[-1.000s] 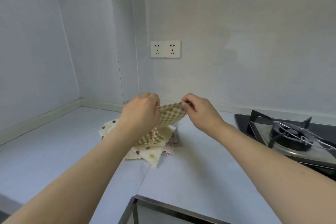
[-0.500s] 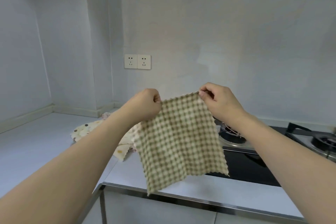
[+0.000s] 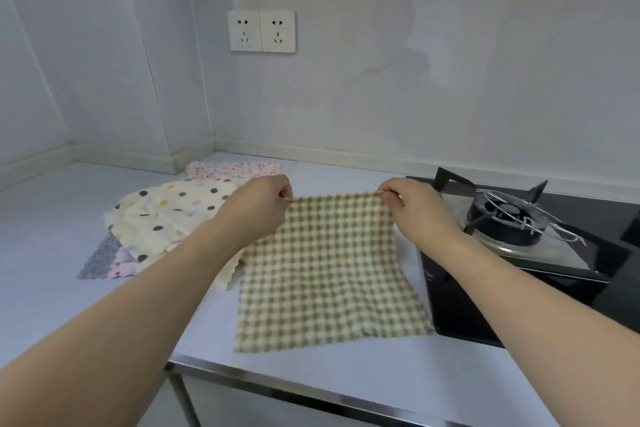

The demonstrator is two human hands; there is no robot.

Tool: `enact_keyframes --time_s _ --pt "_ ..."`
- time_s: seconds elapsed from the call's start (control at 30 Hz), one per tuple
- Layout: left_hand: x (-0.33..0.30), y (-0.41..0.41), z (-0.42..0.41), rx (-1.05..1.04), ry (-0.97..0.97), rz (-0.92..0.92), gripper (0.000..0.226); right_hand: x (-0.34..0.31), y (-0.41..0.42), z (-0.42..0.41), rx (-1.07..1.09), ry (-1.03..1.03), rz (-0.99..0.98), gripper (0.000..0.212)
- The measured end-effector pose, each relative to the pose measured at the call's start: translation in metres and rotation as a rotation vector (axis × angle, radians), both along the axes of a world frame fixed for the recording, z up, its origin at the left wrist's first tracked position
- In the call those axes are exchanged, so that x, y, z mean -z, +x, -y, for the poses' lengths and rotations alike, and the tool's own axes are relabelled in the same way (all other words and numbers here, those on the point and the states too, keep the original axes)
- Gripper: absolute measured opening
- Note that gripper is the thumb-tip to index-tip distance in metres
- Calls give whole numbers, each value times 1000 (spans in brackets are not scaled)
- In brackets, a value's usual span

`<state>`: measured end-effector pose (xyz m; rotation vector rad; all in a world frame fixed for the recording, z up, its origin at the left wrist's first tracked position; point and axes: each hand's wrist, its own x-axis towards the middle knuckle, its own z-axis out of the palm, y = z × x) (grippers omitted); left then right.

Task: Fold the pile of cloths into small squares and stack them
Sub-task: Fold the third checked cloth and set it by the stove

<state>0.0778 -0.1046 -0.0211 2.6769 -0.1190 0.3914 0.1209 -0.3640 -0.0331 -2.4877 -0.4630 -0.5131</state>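
While the checked cloth [image 3: 325, 274] is spread on the tabletop [image 3: 45, 253], just left of the stove [image 3: 526, 229], its two far corners are pinched: one by the left hand [image 3: 259, 204], one by the right hand [image 3: 412, 204]. Fingers are curled and clamped on the far edge, both forearms extended forward, wrists level. Recommended handling: the far edge should be kept taut and carried squarely toward the near edge, corners matched before release. Unfolded pile [image 3: 169, 218] is lying at left, partly touching the cloth; no stack is seen yet.
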Motion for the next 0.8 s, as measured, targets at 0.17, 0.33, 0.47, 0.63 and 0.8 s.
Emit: enact_keyframes --time_s 0.17,0.33,0.47,0.63,0.8 --pt "3 -16 -3 159 35 208 10 6 -10 8 9 -72 36 25" --pt "38 -81 -4 394 141 363 10 28 -78 24 15 -238 84 22" --pt "79 -115 -6 482 163 251 20 51 -118 26 16 -331 50 22" --pt "87 -121 -6 437 89 309 18 70 -132 24 92 -206 54 13" --pt "85 -121 3 514 153 304 21 73 -130 25 116 -198 62 10"
